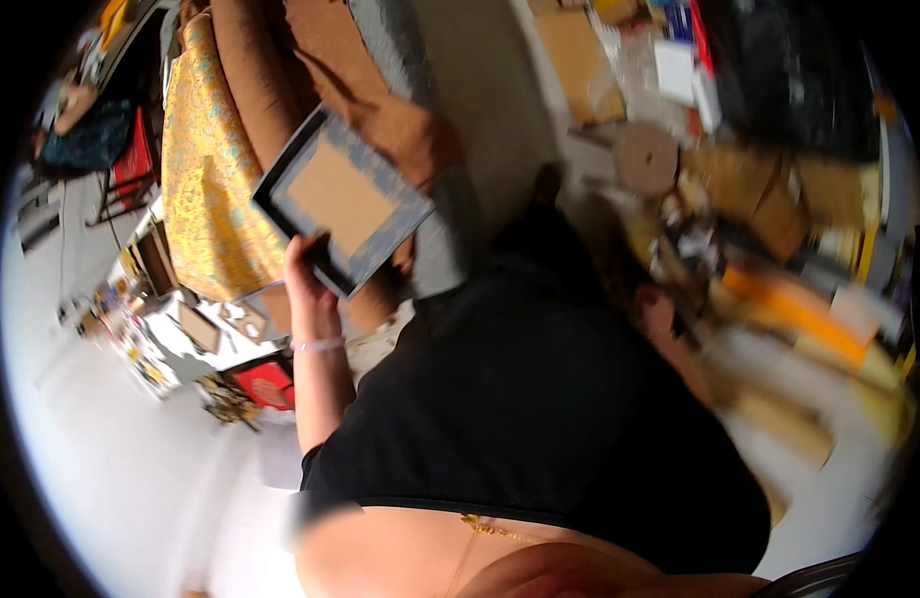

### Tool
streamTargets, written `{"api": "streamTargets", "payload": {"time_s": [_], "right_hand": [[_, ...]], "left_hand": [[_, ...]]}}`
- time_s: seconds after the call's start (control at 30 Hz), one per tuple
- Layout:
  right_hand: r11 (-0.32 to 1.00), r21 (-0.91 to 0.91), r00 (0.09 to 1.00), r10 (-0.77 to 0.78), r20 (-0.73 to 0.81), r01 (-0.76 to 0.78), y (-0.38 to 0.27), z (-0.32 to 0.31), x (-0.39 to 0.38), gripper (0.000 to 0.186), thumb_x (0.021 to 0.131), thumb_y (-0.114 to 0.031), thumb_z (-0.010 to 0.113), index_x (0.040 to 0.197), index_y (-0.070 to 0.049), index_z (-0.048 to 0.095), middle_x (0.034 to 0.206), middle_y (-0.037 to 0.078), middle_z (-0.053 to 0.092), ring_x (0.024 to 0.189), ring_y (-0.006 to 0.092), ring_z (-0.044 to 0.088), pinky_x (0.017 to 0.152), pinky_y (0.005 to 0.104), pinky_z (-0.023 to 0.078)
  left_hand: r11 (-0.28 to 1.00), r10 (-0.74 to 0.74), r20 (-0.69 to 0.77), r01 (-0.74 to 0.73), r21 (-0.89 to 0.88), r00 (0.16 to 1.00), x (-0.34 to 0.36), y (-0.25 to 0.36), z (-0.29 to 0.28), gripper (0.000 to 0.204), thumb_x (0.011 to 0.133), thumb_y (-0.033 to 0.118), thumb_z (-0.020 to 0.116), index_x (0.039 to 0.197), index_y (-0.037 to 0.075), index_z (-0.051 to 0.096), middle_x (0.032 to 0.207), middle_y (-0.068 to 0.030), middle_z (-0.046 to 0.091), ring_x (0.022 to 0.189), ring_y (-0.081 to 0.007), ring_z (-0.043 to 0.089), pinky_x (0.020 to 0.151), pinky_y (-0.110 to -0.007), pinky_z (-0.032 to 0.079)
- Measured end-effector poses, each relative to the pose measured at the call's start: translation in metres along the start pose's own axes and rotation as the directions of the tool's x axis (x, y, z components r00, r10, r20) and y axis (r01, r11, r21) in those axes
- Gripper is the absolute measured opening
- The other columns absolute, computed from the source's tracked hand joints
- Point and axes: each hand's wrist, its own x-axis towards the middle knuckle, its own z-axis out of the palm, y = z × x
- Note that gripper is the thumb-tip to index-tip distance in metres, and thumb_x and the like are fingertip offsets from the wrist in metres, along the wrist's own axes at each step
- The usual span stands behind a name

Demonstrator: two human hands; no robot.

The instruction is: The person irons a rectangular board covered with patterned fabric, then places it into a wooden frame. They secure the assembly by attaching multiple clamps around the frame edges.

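My left hand (pixel 308 281), with a thin bracelet at the wrist, is raised and grips the lower edge of a rectangular picture frame (pixel 342 199). The frame has a grey-blue border and a plain brown panel, and it is tilted. My right hand (pixel 662 311) reaches to the right into a heap of blurred things. The blur hides whether its fingers are closed on anything. My black clothing (pixel 539 399) fills the middle of the view.
A yellow patterned cloth (pixel 206 169) lies over brown cushions (pixel 280 70) behind the frame. At the right are a round cardboard disc (pixel 646 157), a flat cardboard sheet (pixel 579 60) and orange packages (pixel 793 309). A red box (pixel 265 384) sits low at the left.
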Motion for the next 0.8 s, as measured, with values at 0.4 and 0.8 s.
{"api": "streamTargets", "payload": {"time_s": [0.4,0.8], "right_hand": [[0.933,-0.030,0.911,0.356,0.209,-0.358,-0.030,-0.205,0.221,0.039,0.090,-0.037,0.061,0.082,0.000,0.071,0.080,0.018,0.069,0.071,0.0312,0.065,0.068,0.0422,0.051],[0.935,-0.213,0.936,-0.220,0.275,0.282,-0.120,-0.150,0.475,0.019,0.086,-0.019,0.062,0.084,-0.002,0.070,0.086,0.014,0.070,0.083,0.0220,0.065,0.075,0.0377,0.050]], "left_hand": [[0.930,0.241,-0.237,-0.294,-0.222,0.941,0.001,-0.031,0.180,0.021,0.078,0.017,0.058,0.093,0.003,0.061,0.089,-0.0116,0.067,0.086,-0.0294,0.066,0.084,-0.043,0.054],[0.773,0.303,-0.342,-0.440,-0.457,0.889,-0.005,0.021,0.215,0.045,0.074,0.017,0.054,0.115,-0.001,0.057,0.110,-0.0180,0.064,0.098,-0.0367,0.062,0.092,-0.050,0.051]]}}
